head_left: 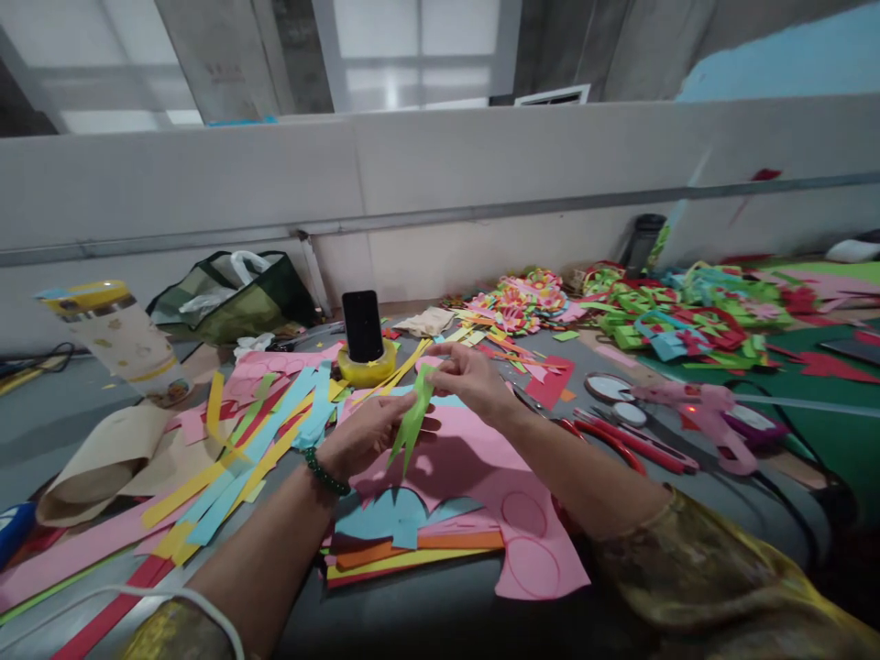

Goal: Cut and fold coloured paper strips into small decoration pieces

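Both hands meet over a pink paper sheet on the table. Between them hangs a light green paper strip, its lower part split into two pointed tails. My left hand, with a green bead bracelet at the wrist, grips the strip from the left, fingers partly behind it. My right hand pinches the strip's upper end with thumb and forefinger. Beneath the pink sheet, which has circles drawn on it and curved cut-outs, lie blue, orange, yellow and red sheets.
Coloured paper strips cover the left side, near a tumbler. A phone stands in a yellow tape roll. At right lie red-handled scissors and a pink glue gun. Paper flowers are heaped at the back.
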A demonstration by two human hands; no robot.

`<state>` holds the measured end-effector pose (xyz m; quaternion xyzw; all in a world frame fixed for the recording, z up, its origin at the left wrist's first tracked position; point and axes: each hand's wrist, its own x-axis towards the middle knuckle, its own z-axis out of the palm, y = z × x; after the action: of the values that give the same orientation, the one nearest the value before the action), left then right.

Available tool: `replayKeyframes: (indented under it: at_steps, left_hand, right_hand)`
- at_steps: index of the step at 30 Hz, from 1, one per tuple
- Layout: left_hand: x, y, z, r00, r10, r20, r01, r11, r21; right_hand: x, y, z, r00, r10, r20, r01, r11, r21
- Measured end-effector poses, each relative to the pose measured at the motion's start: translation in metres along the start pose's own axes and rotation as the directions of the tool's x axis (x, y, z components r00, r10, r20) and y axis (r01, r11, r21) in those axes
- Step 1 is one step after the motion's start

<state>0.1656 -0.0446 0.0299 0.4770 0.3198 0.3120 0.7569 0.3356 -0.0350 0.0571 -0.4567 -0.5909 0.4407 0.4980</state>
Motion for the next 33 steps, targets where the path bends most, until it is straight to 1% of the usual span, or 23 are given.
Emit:
replayKeyframes:
  at_steps: [2,3,4,5,6,7,8,9,12,14,16,18,21,24,26,28,29,30,31,32,33]
  left_hand:
    - [0.001,-0.002,0.001,1.000,0.023,-0.016,-0.023,1.000,0.007]
    - [0.002,-0.001,-0.001,0.998,0.038,-0.056,-0.039,0.999,-0.021]
    - [0.003,0.001,-0.003,0.991,0.055,-0.124,-0.064,0.996,-0.066]
    - [0.004,0.003,-0.006,0.975,0.073,-0.208,-0.099,0.988,-0.116]
    - [0.004,0.006,-0.010,0.950,0.086,-0.301,-0.141,0.976,-0.164]
    - [0.005,0.010,-0.014,0.924,0.096,-0.369,-0.178,0.964,-0.196]
    - [0.006,0.012,-0.018,0.906,0.099,-0.411,-0.203,0.955,-0.215]
    - [0.007,0.014,-0.022,0.894,0.101,-0.436,-0.217,0.950,-0.225]
    - [0.009,0.014,-0.026,0.889,0.099,-0.446,-0.219,0.949,-0.225]
    - [0.009,0.012,-0.025,0.897,0.099,-0.431,-0.209,0.954,-0.214]
    - [0.009,0.009,-0.022,0.907,0.103,-0.407,-0.198,0.960,-0.197]
    - [0.009,0.008,-0.020,0.915,0.114,-0.387,-0.195,0.964,-0.178]
    - [0.009,0.008,-0.020,0.922,0.131,-0.363,-0.197,0.969,-0.151]
    - [0.010,0.008,-0.021,0.930,0.138,-0.339,-0.191,0.973,-0.129]
    - [0.010,0.008,-0.022,0.935,0.144,-0.324,-0.191,0.975,-0.117]
    - [0.009,0.007,-0.021,0.939,0.153,-0.308,-0.193,0.976,-0.105]
    - [0.008,0.007,-0.021,0.942,0.156,-0.299,-0.193,0.976,-0.099]
    - [0.008,0.007,-0.020,0.944,0.160,-0.289,-0.194,0.977,-0.092]
    - [0.007,0.008,-0.018,0.946,0.164,-0.280,-0.195,0.977,-0.085]
    - [0.006,0.008,-0.017,0.947,0.169,-0.272,-0.197,0.977,-0.078]
    - [0.005,0.009,-0.015,0.948,0.175,-0.264,-0.200,0.977,-0.071]
  right_hand:
    - [0.001,0.002,-0.001,0.999,-0.015,0.045,0.019,0.996,-0.084]
    - [0.002,0.004,-0.004,0.997,-0.025,0.078,0.038,0.983,-0.178]
    - [0.005,0.005,-0.007,0.992,-0.031,0.119,0.066,0.950,-0.305]
    - [0.007,0.006,-0.011,0.986,-0.028,0.165,0.099,0.893,-0.439]
    - [0.009,0.008,-0.015,0.978,-0.017,0.210,0.134,0.818,-0.559]
    - [0.010,0.010,-0.018,0.969,0.000,0.246,0.165,0.742,-0.649]
    - [0.011,0.011,-0.020,0.961,0.024,0.275,0.186,0.680,-0.710]
    - [0.011,0.013,-0.021,0.952,0.057,0.300,0.197,0.636,-0.746]
    - [0.009,0.020,-0.019,0.917,0.169,0.361,0.226,0.525,-0.821]
    - [0.008,0.025,-0.016,0.901,0.210,0.379,0.251,0.459,-0.852]
    - [0.008,0.027,-0.014,0.903,0.206,0.377,0.266,0.422,-0.867]
    - [0.009,0.024,-0.013,0.909,0.188,0.373,0.276,0.399,-0.874]
    - [0.002,0.005,-0.015,0.915,0.163,0.368,0.281,0.397,-0.874]
    - [-0.025,-0.031,-0.023,0.911,0.156,0.382,0.290,0.417,-0.861]
    - [-0.054,-0.055,-0.036,0.907,0.124,0.403,0.320,0.420,-0.849]
    - [-0.090,-0.070,-0.056,0.889,0.180,0.421,0.318,0.417,-0.851]
    - [-0.109,-0.072,-0.068,0.884,0.249,0.396,0.271,0.417,-0.868]
    - [-0.128,-0.071,-0.080,0.878,0.333,0.344,0.189,0.418,-0.888]
    - [-0.146,-0.066,-0.092,0.884,0.384,0.266,0.092,0.414,-0.906]
    - [-0.163,-0.059,-0.104,0.867,0.466,0.179,-0.020,0.391,-0.920]
    - [-0.177,-0.051,-0.115,0.863,0.502,0.057,-0.121,0.316,-0.941]
